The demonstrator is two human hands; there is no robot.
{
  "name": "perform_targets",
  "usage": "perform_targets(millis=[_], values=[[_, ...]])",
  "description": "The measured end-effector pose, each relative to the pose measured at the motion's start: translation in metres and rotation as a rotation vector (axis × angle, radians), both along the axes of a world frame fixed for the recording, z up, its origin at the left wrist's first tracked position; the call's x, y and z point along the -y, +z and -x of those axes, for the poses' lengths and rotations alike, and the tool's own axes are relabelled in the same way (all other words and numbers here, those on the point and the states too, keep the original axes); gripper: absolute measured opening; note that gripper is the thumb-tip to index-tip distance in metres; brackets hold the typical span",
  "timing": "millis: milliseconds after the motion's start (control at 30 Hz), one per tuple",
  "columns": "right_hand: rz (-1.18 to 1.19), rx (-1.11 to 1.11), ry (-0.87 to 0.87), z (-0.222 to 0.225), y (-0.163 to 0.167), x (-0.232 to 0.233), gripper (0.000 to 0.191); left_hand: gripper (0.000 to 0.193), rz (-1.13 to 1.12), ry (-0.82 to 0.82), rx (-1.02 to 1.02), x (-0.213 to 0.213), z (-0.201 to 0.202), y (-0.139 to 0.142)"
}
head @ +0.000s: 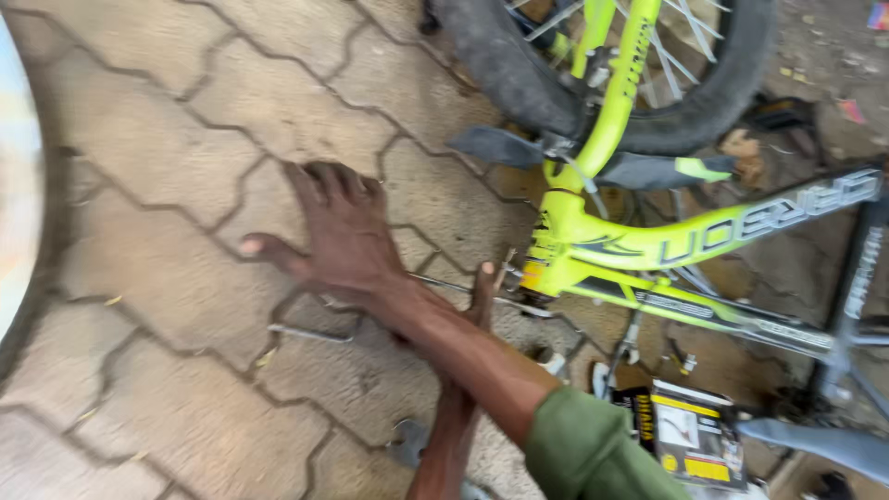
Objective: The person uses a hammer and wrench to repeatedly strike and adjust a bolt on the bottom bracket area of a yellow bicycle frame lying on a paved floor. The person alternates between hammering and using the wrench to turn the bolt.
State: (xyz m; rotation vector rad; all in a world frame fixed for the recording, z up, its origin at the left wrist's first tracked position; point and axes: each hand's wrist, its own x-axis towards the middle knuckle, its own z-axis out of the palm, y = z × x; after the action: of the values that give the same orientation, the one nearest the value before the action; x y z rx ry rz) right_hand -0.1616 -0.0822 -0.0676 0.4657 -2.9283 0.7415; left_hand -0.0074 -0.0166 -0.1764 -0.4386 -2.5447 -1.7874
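hands crossing over paving beside a lime-green bicycle

head view: the right hand (338, 231) is lying palm down on the interlocking grey paving stones (185, 111), its fingers (319, 181) stretching forward and slightly spread, the thumb sticking out to the left. it is gripping nothing. the forearm is running back to a green sleeve (593, 449) at the lower edge. just beside the wrist, a thin metal rod (310, 331) is lying flat on the stones, and the hand is near it but not closing on it.

the left hand (483, 292) is passing under the right forearm, so the two arms are crossing. only its tip is showing, pointing up toward the bicycle frame (639, 245); whether its fingers are pinching anything cannot be told, since the forearm is hiding most of it. a slim spindle or axle (444, 282) is running across just below that fingertip, toward the frame's lower joint.

the lime-green frame is lying on its side to the right of the hands, its fork reaching up into a black tyre (519, 74) with spokes at the top. a black pedal (495, 146) is sticking out left of the frame. a yellow and black printed box (694, 435) is resting on the ground at the lower right, near a grey tube of a second bicycle (857, 278).
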Motion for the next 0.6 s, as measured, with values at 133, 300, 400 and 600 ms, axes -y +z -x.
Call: perform_targets(millis=[133, 300, 400, 600], values=[[0.205, 0.116, -0.028, -0.046, 0.013, -0.004, 0.091, 0.066, 0.036, 0.008, 0.001, 0.007, -0.021, 0.007], [-0.010, 0.390, -0.018, -0.094, 0.045, -0.028, 0.050, 0.071, -0.091, 0.087, 0.003, 0.013, -0.037, 0.017], [0.122, 0.354, 0.008, -0.106, 0.077, -0.034, 0.030, 0.058, -0.387, 0.200, 0.139, 0.011, -0.041, 0.042], [0.755, 0.291, -0.238, -0.127, 0.163, -0.070, 0.032, 0.034, -0.459, 0.061, 0.197, 0.028, -0.013, 0.128]])
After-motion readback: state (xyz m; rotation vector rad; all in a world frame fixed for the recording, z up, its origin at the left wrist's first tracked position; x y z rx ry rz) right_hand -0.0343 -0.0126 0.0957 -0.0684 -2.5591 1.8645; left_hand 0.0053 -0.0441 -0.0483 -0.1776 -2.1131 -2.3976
